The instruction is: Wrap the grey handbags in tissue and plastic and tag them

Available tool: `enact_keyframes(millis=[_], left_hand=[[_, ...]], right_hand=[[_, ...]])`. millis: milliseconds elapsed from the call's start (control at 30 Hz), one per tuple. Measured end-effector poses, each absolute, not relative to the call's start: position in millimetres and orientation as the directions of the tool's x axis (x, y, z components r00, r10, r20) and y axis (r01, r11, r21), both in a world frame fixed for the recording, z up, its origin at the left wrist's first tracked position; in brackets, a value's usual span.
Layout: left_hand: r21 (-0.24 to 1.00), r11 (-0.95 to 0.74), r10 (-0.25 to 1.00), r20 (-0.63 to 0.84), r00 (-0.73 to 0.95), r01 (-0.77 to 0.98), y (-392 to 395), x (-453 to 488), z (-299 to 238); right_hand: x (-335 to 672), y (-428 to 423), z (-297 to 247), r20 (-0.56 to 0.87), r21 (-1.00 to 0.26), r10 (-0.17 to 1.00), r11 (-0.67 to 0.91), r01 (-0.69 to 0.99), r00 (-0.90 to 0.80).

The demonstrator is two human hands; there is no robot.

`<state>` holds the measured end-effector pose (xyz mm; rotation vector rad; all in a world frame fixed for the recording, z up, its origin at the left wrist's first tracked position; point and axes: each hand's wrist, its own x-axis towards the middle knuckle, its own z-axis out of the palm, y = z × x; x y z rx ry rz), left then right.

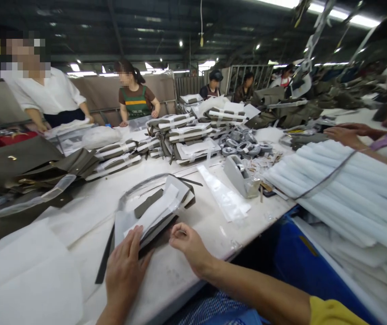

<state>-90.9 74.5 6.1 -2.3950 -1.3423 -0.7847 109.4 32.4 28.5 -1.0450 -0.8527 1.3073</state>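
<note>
In the head view a folded dark olive handbag lies on the white table in front of me, partly covered by white paper and clear film. Its wrapped handle arcs out on the far side, and dark straps stick out at both ends. My left hand grips the near left corner, its fingers stretched over the white sheet and its thumb on the near side. Just right of the bag's near edge, my right hand is closed in a pinch. Whatever sits between those fingertips, if anything, I cannot make out.
Stacked wrapped bags and grey tape rolls are farther back. A tape dispenser stands beside a clear plastic strip. White foam sheets lie right, olive bags left. Co-workers stand across the table; another's hands show right.
</note>
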Motion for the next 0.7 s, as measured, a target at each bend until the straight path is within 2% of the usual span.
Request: enact_keyframes(millis=[67,133,200,233,300,333,400,700], left_hand=[[0.021,-0.474,0.715,0.593,0.37,0.88,76,-90,2],[0.023,-0.463,0.721,0.591,0.362,0.886,78,-89,-1],[0.026,-0.479,0.713,0.594,0.372,0.877,80,-88,-2],[0.028,-0.486,0.708,0.599,0.375,0.873,80,-88,-3],[0.038,-0.488,0.7,0.613,0.365,0.872,81,-87,-2],[0.044,-0.48,0.698,0.624,0.351,0.876,82,-86,-2],[0.054,-0.462,0.692,0.646,0.322,0.885,82,-86,-1],[0.051,-0.475,0.682,0.652,0.331,0.879,81,-86,-3]], right_hand=[[122,38,33,0.079,-0.986,0.995,0.086,-0.144,0.053],[152,44,36,0.274,-0.943,0.961,0.277,0.187,-0.04],[197,53,35,0.415,-0.743,0.899,0.422,0.519,-0.137],[223,58,33,0.45,-0.621,0.881,0.427,0.657,-0.147],[272,68,27,0.439,-0.368,0.889,0.313,0.876,-0.133],[294,72,23,0.416,-0.264,0.902,0.245,0.933,-0.119],[327,80,16,0.389,-0.183,0.916,0.183,0.966,-0.099],[352,100,20,0.403,-0.193,0.909,0.201,0.96,-0.109]])
